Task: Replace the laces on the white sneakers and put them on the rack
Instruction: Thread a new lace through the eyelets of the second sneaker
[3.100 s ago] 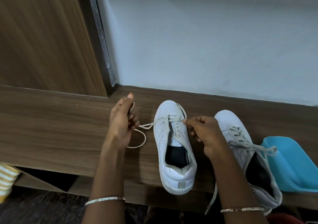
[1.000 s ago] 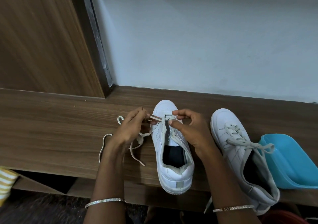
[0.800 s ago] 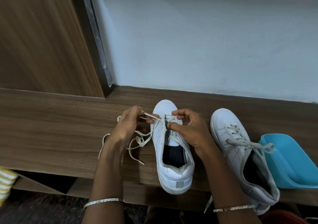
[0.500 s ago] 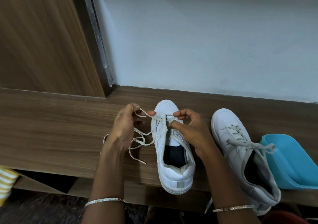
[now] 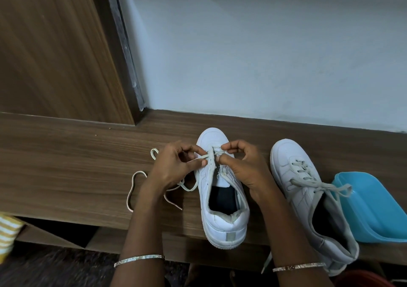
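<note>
- I see the left hand (image 5: 174, 167) pinching the lace (image 5: 130, 189) just left of the sneaker (image 5: 222, 198)
- The right hand (image 5: 240, 167) pinches it too, at the top holes (fingers curled)
- The sneaker stands on the worktop (image 5: 66, 165), the second sneaker (image 5: 304, 189) beside a blue tub (image 5: 374, 209)

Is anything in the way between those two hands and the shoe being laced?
Nothing visible. The left hand and right hand pinch the lace right at the front eyelets of the sneaker. The other sneaker and the blue tub sit off to its right.
</note>
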Demonstrator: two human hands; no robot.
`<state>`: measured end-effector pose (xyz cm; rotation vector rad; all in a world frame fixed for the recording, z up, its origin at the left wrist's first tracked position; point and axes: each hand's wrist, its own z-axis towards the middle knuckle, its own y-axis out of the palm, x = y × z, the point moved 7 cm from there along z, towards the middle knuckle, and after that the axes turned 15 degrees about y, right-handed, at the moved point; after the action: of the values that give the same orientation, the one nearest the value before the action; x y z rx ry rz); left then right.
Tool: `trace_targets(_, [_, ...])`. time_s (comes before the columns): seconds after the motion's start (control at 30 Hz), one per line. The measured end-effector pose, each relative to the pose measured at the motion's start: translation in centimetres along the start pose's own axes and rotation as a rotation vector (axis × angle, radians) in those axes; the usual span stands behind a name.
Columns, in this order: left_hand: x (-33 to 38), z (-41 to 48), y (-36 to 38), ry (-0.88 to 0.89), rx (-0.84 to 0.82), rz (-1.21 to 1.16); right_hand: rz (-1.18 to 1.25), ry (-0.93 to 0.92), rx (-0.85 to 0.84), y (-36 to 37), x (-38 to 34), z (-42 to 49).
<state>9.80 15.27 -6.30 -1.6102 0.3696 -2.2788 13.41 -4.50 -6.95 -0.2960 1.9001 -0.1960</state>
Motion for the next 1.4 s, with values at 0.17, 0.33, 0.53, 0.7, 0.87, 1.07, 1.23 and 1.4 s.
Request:
trace_targets(0.17, [0.8,0.3,-0.3,0.081,0.025,0.212,0.004,0.001,0.001,0.1,0.0,0.1])
trace_targets(0.33, [1.8,0.3,0.0,0.147,0.013,0.316,0.022,0.008,0.000,0.0,0.0,0.0])
trace_targets(0.53, [1.4,0.4,0.3,0.044,0.037,0.223,0.029,0.001,-0.001,-0.2,-0.1,0.0])
trace_targets(0.7, [0.2,-0.1,1.1,-0.102,-0.076,-0.032,0.050,0.026,0.012,-0.2,0.2,0.1])
trace_targets(0.87, [-0.1,-0.4,1.1,-0.166,-0.106,-0.082,0.077,0.031,0.010,-0.2,0.2,0.0])
trace_targets(1.07, [-1.4,-0.9,-0.3,-0.207,-0.013,-0.067,0.105,0.045,-0.017,-0.1,0.2,0.0])
trace_targets(1.23, [-1.6,-0.6,-0.1,-0.121,-0.082,0.086,0.099,0.053,-0.019,-0.1,0.2,-0.1])
trace_targets(1.4, [-2.2,-1.1,0.4,-0.158,-0.162,0.059,0.092,0.050,-0.027,-0.1,0.0,-0.3])
